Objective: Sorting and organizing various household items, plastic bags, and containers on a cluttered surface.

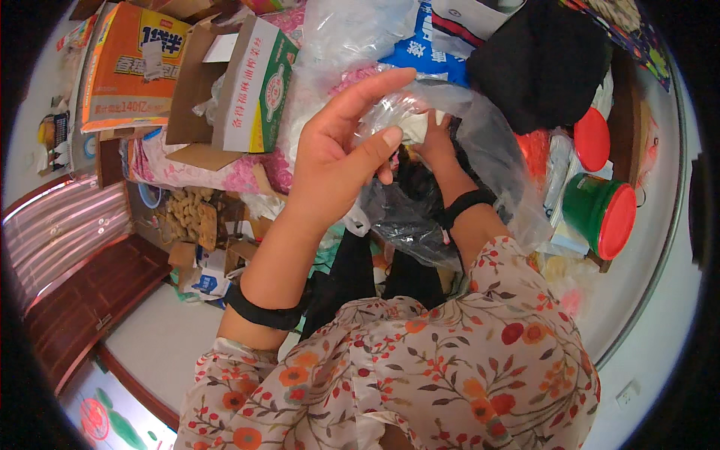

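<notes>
My left hand is raised above a large clear plastic bag. Its index finger stretches out, the thumb stands apart, and nothing shows between them. Inside the bag's mouth, my right hand has its fingers on a white, crumpled, cloth-like piece. Dark material lies lower in the bag, too shadowed to name. The bag spreads around my right wrist and hangs toward my lap. Each forearm wears a black band.
An open cardboard box stands at the left beside an orange carton. Black cloth lies far right, above a green tub with a red lid. A blue package sits behind the bag. Ginger-like roots lie lower left.
</notes>
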`<state>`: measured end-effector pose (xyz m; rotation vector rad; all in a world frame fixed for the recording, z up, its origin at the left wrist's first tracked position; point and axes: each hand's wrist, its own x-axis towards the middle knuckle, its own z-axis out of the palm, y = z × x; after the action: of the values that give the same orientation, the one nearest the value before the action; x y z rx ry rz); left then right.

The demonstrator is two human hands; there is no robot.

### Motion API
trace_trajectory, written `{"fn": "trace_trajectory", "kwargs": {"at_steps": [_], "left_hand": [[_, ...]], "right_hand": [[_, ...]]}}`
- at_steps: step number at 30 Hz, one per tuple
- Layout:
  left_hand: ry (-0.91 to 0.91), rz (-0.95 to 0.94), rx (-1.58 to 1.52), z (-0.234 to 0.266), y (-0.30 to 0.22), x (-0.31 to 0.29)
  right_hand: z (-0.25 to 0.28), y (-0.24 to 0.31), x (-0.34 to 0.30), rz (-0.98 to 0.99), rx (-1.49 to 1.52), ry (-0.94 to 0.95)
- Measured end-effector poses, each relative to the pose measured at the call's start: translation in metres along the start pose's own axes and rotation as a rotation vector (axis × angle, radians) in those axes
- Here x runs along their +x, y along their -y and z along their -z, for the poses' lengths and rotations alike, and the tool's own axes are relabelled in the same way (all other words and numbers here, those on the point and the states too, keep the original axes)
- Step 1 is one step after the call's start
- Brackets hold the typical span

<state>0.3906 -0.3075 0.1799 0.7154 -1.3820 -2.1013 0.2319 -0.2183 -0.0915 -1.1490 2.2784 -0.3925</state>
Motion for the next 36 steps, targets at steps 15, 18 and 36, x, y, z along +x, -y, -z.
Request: {"fn": "trace_trajectory", "kwargs": {"at_steps": [15, 18, 36], "left_hand": [[-0.065, -0.03, 0.147, 0.024, -0.001, 0.023], [-0.021, -0.023, 0.184, 0.032, 0.007, 0.027], [-0.311, -0.547, 1.32, 0.029, 0.014, -0.022]], "right_hand": [[0.104, -0.011, -0.086, -0.228, 1.452, -0.264], [0.127, -0.004, -0.1, 0.103, 1.36, -0.148], [0.118, 0.052, -0.13, -0.028, 2.086, 0.486]]}}
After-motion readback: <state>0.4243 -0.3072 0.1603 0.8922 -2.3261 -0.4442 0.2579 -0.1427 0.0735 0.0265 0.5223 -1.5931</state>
